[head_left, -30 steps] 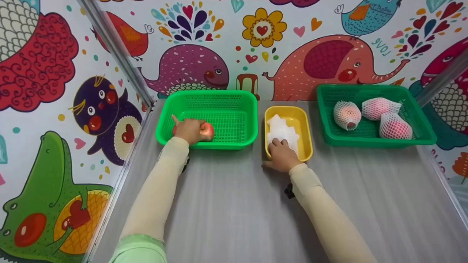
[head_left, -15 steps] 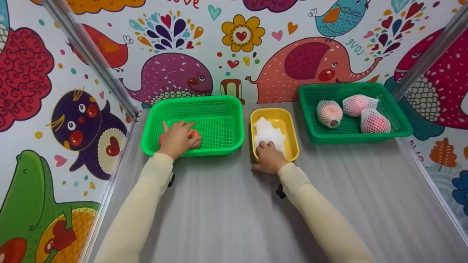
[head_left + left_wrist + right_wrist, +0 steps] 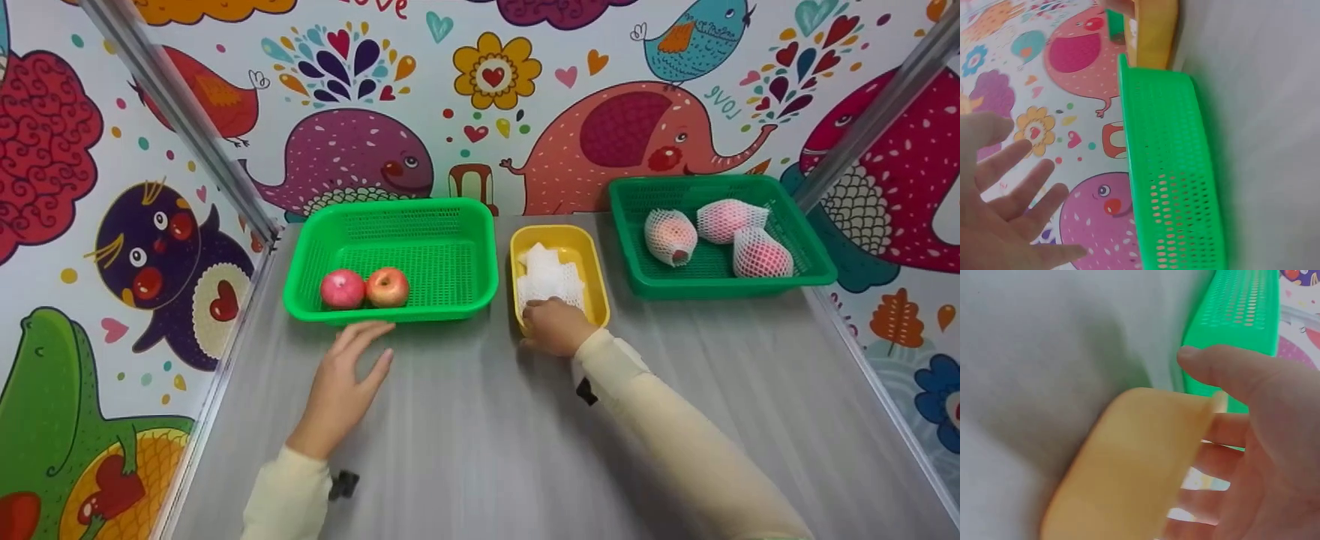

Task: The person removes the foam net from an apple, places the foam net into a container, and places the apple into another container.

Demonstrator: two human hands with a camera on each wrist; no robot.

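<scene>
My left hand hovers in front of the bright green basket, fingers spread and holding nothing. Two red apples, a pinkish one and a yellow-streaked one, sit side by side in that basket's front left. My right hand reaches over the front rim of the small yellow tub, fingertips at the white foam fruit nets inside. In the right wrist view the thumb stays outside the yellow tub, apart from the fingers, which are partly hidden behind its wall.
A dark green basket at the back right holds three pieces of fruit in foam nets, one of them a round pink fruit. All three containers stand on a grey table before a cartoon-printed back wall.
My left hand has let go of the apple and pulled back out of the bright green basket toward me. The right hand has stayed at the yellow tub. The head view has shifted.
</scene>
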